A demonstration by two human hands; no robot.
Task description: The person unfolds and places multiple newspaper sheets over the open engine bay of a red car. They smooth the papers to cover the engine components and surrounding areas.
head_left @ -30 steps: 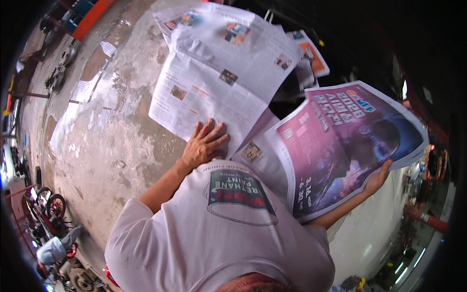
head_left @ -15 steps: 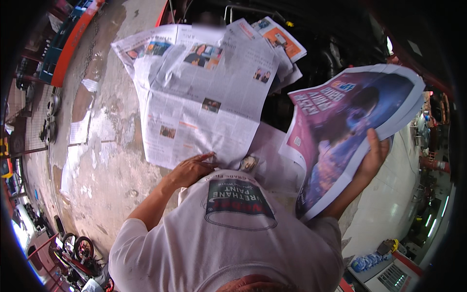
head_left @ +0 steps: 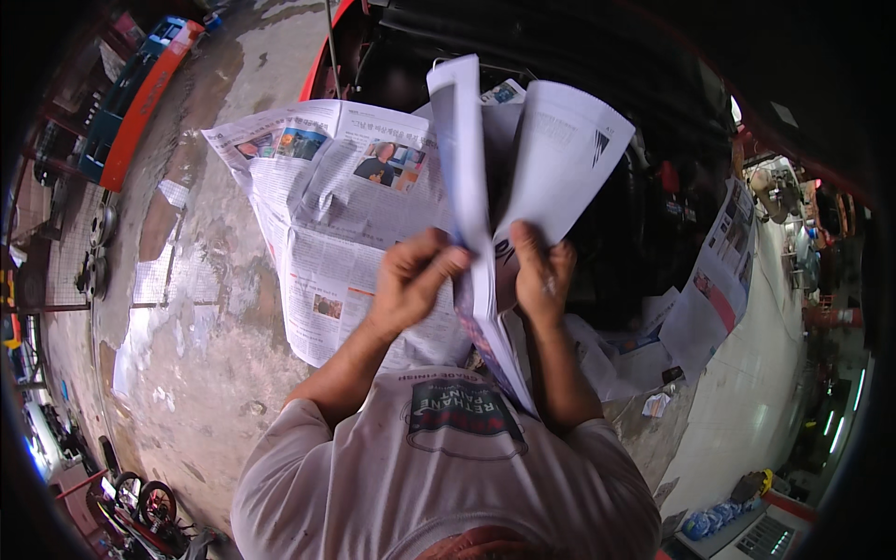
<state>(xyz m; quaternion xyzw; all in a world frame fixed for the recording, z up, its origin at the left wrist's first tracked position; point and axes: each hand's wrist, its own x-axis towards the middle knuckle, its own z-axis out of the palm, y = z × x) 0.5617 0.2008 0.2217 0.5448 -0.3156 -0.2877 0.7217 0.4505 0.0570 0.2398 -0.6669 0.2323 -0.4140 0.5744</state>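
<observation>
In front of my chest is a folded newspaper, upright with its pages fanned apart. My left hand is closed on its left pages, thumb pressed against the paper. The fingers of my right hand are closed round the right pages, thumb on the inner side. A spread newspaper sheet, creased and printed with small photos, lies behind and left of my left hand. The held pages cover part of that sheet, and some of them are smeared by motion.
A dark engine bay with a red body edge lies beyond the papers. More newspaper sheets drape over the right side. Stained concrete floor stretches to the left, with a bicycle at the lower left and a red-orange bumper farther up.
The newspaper from my right hand has come to the middle, its pages now apart. My left hand has left the spread sheet's near edge and grips the newspaper too. Sheets at the right are now visible.
</observation>
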